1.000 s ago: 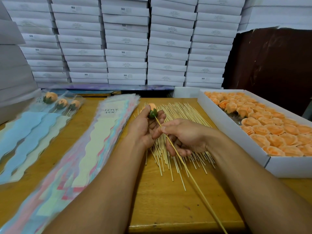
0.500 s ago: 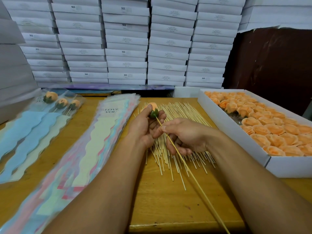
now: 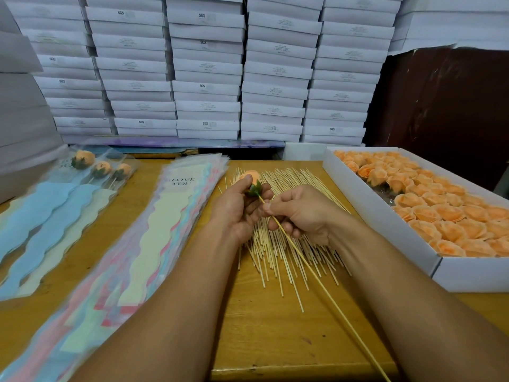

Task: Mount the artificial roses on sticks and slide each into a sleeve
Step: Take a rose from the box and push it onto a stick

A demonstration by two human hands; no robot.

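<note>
My left hand [image 3: 237, 209] grips an orange rose [image 3: 252, 176] with a green base, held above the pile of wooden sticks [image 3: 292, 244]. My right hand [image 3: 300, 212] pinches a long thin stick [image 3: 316, 277] whose tip meets the rose's green base; the stick runs down toward the table's front edge. A stack of empty sleeves [image 3: 154, 238], the top one printed "LOVE YOU", lies left of my hands. Three sleeved roses [image 3: 102, 168] lie at the far left.
A white box [image 3: 385, 224] full of orange roses [image 3: 446, 213] stands on the right of the wooden table [image 3: 275, 340]. Stacks of white cartons [image 3: 206, 67] form a wall behind. A dark brown panel [image 3: 446, 106] is at the back right.
Both hands stay in nearly the same place; the stick's lower end has swung slightly and the rose has turned a little in my left hand.
</note>
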